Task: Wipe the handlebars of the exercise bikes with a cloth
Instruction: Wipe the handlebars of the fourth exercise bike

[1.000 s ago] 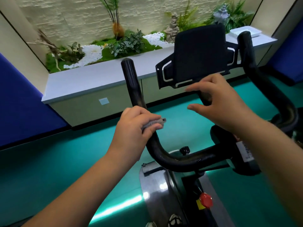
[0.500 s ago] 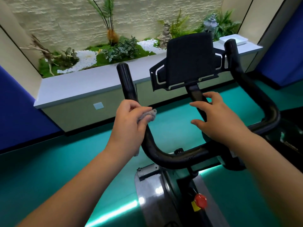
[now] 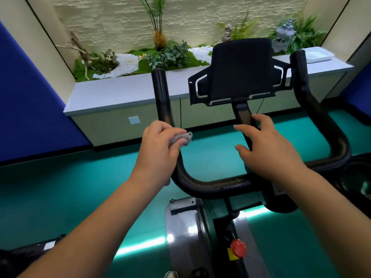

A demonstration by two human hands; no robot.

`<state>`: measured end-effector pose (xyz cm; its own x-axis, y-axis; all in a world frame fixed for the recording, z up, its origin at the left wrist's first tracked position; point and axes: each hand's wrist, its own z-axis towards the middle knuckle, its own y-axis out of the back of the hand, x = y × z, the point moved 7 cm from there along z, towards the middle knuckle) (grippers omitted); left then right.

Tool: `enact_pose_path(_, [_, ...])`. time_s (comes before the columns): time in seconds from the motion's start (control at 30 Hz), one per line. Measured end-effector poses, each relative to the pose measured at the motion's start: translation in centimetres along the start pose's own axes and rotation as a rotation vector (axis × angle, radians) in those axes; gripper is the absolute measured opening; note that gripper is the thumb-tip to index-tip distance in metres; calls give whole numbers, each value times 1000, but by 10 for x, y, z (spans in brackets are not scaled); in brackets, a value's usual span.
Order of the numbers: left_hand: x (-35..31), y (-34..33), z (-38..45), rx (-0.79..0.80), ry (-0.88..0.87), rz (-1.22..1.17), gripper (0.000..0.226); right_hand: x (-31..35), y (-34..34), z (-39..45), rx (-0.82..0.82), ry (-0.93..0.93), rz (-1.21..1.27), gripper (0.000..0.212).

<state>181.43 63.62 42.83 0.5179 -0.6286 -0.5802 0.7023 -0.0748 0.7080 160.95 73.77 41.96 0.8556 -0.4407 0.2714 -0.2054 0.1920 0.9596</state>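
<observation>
1. One exercise bike [image 3: 210, 227] with one black handlebar [image 3: 210, 185] that has two upright ends.
2. One tablet holder [image 3: 241, 71].
3. One grey cloth [image 3: 181, 139].
4. Two hands: left hand [image 3: 158, 155], right hand [image 3: 269, 147].
5. One red knob [image 3: 238, 248].
6. Two stone figurines [image 3: 285, 35].
7. One white tray [image 3: 319, 55].

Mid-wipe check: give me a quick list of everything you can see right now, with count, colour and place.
handlebar: one, black, centre, curving up to a left and a right horn
cloth: one, grey, wrapped round the left horn under the left hand
tablet holder: one, black, on a stem above the handlebar's middle
flywheel cover: one, silver, below the handlebar
knob: one, red, low on the frame
ledge: one, pale grey, behind the bike
planter bed: one, green plants and white pebbles, above the ledge
tray: one, white, right end of the ledge
floor: teal
left hand: grips the cloth on the left horn
right hand: fingers relaxed, by the holder's stem
</observation>
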Motion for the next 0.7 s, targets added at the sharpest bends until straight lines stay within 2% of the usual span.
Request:
enact_pose_path(0.13, [-12, 0, -29, 38, -75, 5, 15, 0, -2, -2, 7, 14, -20, 46])
enact_pose_path(0.33, [1, -2, -3, 4, 98, -16, 16, -2, 0, -2, -1, 10, 5, 39])
enact_pose_path(0.43, [-14, 0, -31, -41, 12, 13, 16, -4, 1, -3, -8, 10, 30, 37])
enact_pose_path(0.57, [-25, 1, -53, -11, -27, 13, 19, -4, 2, -4, -17, 19, 41, 36])
enact_pose_path(0.7, [-14, -2, -29, -20, 87, 25, 19, -4, 2, -4, -9, 19, 57, 36])
